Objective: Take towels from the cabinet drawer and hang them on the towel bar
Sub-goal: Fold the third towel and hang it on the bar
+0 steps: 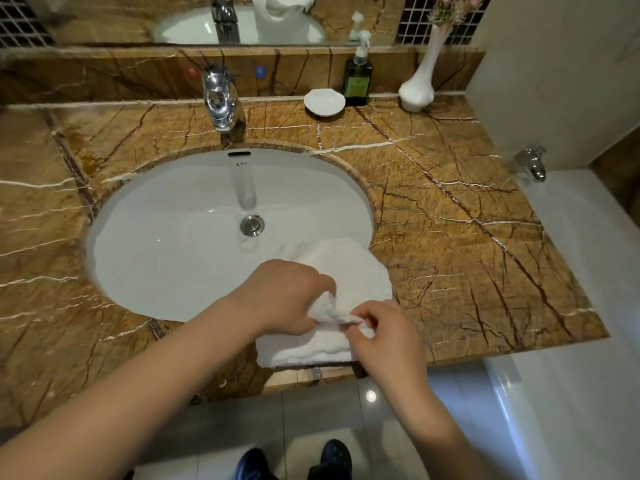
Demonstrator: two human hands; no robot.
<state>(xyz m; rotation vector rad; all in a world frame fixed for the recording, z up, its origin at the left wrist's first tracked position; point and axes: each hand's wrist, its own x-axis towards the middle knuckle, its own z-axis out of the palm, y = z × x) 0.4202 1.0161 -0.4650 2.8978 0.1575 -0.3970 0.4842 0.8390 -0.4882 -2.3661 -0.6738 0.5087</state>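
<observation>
Down at the vanity, the head view shows a folded white towel point(349, 271) lying at the front edge of the brown veined marble counter point(450, 237). Its far part laps over the front right rim of the white oval sink basin point(173, 237), and its near edge reaches the counter's front lip. Both bare forearms reach in from below. The left hand point(287, 296) rests on the towel with its fingers curled round a bunched-up fold of the top layer. The right hand point(384, 334), just beside it, pinches the same gathered cloth between thumb and fingers, so the fold stands raised between the two hands while the rest of the towel lies flat.

A round metal drain plug point(252, 225) sits in the basin's middle, and a chrome faucet point(220, 98) stands behind the basin. Along the back of the counter, to the right, stand a white soap dish point(324, 102), a dark green pump bottle point(358, 77) and a slim white vase point(419, 84) holding pinkish flowers. A mirror point(173, 15) above repeats the faucet and basin. Dark blue shoes point(336, 455) show on the grey floor tiles.
</observation>
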